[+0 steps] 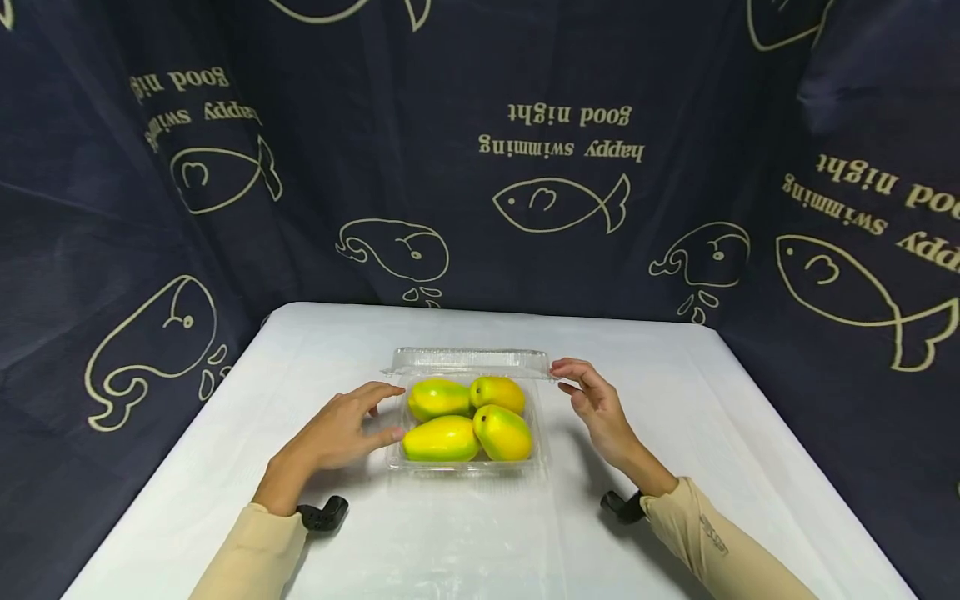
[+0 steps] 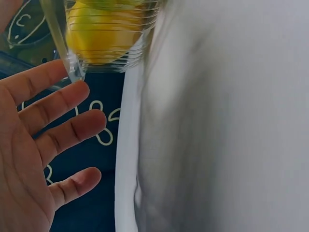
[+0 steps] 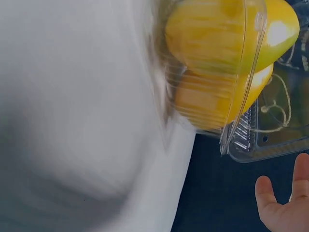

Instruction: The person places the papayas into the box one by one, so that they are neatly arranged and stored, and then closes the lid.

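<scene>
A clear plastic clamshell box [image 1: 468, 467] stands on the table with its ribbed lid [image 1: 471, 362] raised at the far side. Several yellow-green mangoes [image 1: 441, 439] lie inside it. My left hand [image 1: 341, 429] is at the box's left side, thumb and index fingertips right at the rim. In the left wrist view its fingers [image 2: 72, 130] spread loosely beside the ribbed wall. My right hand [image 1: 606, 417] is by the lid's right corner, its fingers loosely bent and nothing held. The right wrist view shows two fingertips [image 3: 264, 186] just below the lid's corner.
A white cloth [image 1: 337, 550] covers the table under the box. Dark blue curtains [image 1: 562, 267] printed with fish and whales hang behind the table and at both sides. A black wrist camera [image 1: 324, 513] sits on the left wrist, another [image 1: 622, 506] on the right.
</scene>
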The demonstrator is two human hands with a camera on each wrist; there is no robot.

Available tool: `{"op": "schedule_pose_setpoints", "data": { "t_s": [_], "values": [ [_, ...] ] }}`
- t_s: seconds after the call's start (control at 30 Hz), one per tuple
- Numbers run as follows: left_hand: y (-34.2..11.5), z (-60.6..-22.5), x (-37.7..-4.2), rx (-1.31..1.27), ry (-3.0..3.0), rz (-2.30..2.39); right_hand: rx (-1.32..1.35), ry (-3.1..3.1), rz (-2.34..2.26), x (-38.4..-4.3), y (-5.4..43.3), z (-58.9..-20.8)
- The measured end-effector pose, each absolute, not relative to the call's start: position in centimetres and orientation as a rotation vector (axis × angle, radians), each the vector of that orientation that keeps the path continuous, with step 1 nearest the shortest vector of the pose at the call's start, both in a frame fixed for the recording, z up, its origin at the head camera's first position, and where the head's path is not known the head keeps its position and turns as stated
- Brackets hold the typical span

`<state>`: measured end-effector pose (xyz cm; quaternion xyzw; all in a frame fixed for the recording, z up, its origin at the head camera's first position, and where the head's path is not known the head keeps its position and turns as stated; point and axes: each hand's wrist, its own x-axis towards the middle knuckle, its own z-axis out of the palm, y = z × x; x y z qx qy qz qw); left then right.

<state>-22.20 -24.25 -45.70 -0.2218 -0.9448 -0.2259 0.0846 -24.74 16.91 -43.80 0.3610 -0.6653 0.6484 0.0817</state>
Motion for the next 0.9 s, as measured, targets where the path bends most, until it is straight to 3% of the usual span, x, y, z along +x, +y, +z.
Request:
{"op": "schedule_pose_setpoints", "data": {
  "t_s": [0.37, 0.9],
  "values": [
    [-24.9, -45.0, -22.3, -0.702, -2.61, -0.768, 1.054, -1.97, 1.924, -23.5, 16.4, -44.1],
    [-24.8, -44.7, -22.8, -1.005, -2.02, -1.076, 0.97, -2.021, 1.921, -22.1, 16.6, -44.6]
  ]
}}
